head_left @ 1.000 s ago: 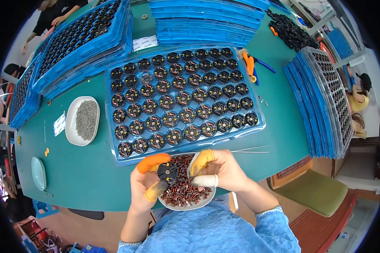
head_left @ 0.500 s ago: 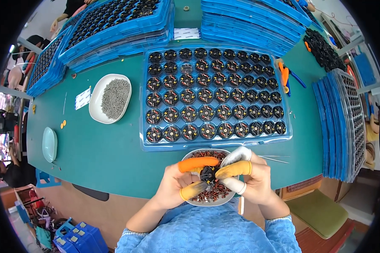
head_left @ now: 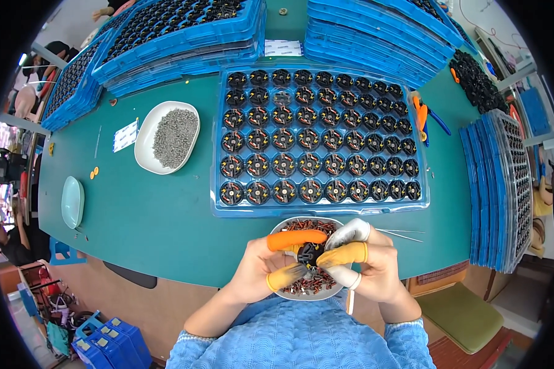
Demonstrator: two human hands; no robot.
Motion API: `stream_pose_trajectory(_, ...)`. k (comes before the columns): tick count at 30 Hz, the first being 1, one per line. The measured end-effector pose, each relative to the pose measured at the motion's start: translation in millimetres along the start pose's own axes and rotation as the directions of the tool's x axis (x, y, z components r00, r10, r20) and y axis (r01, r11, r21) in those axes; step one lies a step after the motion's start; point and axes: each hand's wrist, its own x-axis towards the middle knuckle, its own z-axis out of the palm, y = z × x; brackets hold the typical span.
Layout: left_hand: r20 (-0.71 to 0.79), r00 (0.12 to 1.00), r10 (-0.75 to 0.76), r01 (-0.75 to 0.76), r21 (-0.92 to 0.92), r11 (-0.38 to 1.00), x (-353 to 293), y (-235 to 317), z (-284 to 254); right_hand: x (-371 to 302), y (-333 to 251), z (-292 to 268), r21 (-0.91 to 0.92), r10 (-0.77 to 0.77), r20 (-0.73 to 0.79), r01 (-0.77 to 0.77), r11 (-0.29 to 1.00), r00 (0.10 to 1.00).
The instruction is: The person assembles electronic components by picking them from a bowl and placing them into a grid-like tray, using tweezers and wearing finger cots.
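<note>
Over a bowl (head_left: 317, 297) of small red-brown cylindrical parts, my left hand (head_left: 255, 265) grips a black round part (head_left: 308, 252) between thumb and fingers, which wear orange and yellow finger covers. My right hand (head_left: 375, 255), in white and yellow finger covers, has its fingertips pinched together at the right side of that part. Whatever they hold is hidden. Just beyond the bowl lies a clear blue tray (head_left: 320, 210) with rows of similar black round parts; one pocket in its second row from the far side looks bare.
Left of the tray stands a white dish (head_left: 143, 161) of small grey metal pieces, with a pale green dish (head_left: 72, 203) farther left. Tweezers (head_left: 403, 234) lie right of the bowl; pliers (head_left: 420, 114) with orange handles lie by the tray. Stacked blue trays (head_left: 375, 46) line the back.
The view has shifted slightly, so the table's contents sit a little farther right. Both hands stay at the black round part, which appears slightly turned between the fingers.
</note>
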Motion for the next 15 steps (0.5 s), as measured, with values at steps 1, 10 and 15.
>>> stream_pose_trajectory(1, -0.005, 1.000, -0.001, 0.001, -0.009, 1.000, 0.4, -0.2, -0.3, -0.3, 1.7, 0.4, 0.001, -0.001, 0.001, 0.001, 1.000, 1.000)
stream_pose_trajectory(10, 0.067, 0.986, 0.155, -0.160, 0.081, 0.984, 5.5, -5.4, 1.5, -1.5, 0.0, 7.2, -0.418, -0.374, 0.024, 0.349, 0.839, 0.927)
stream_pose_trajectory(15, 0.031, 0.979, 0.201, -0.203, 0.076, 0.976, 9.9, -2.9, 7.4, -3.7, 12.2, 12.3, -0.343, -0.393, -0.127, 0.332, 0.879, 0.911)
